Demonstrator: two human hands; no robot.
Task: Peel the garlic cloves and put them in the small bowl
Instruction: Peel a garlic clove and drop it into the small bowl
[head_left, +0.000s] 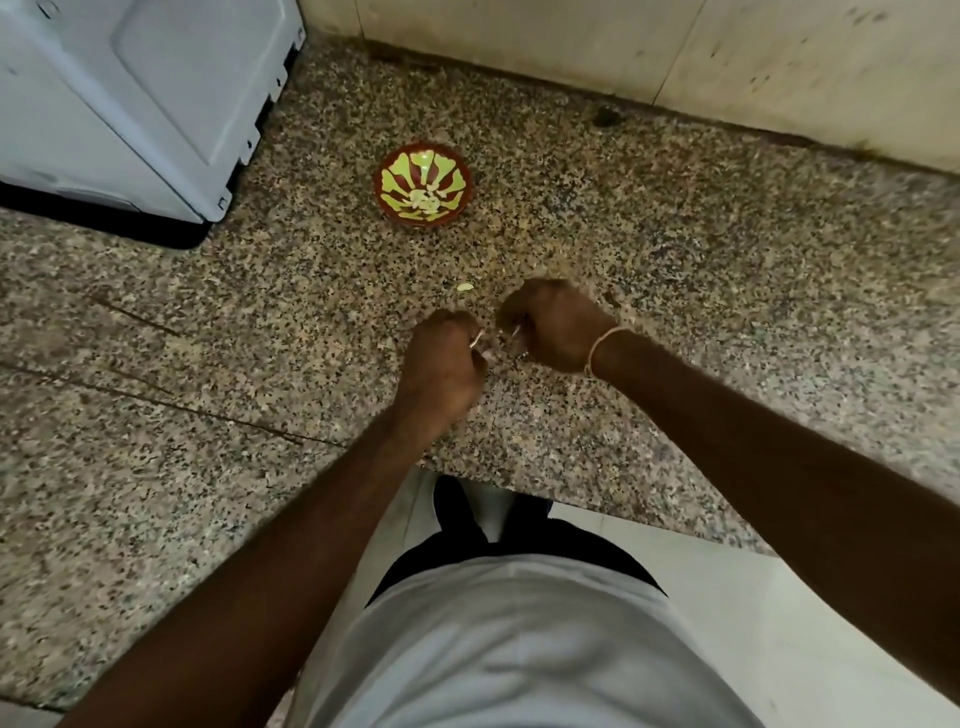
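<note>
the speckled brown-and-grey granite counter fills most of the head view, with a pale tiled wall along its far edge. both hands are raised just above the counter near its front edge, close together but not touching. the left hand has its fingers curled inward, and a thin pale strip of garlic skin shows at its fingertips, pinched there. the right hand is also curled, its fingers closed on a small pale piece that is mostly hidden, so whether it is a clove or only skin cannot be told. a thin light thread bracelet circles the right wrist.

beyond the hands, well apart from them, stands the small round red bowl with a yellow-green petal pattern. a little heap of peeled white garlic cloves lies in its bottom. 1 loose pale garlic piece rests on the counter between the bowl and the hands, nearer the right hand.

a pale grey-blue plastic appliance sits on the counter at the far left. the person's light grey shirt shows at the bottom.
</note>
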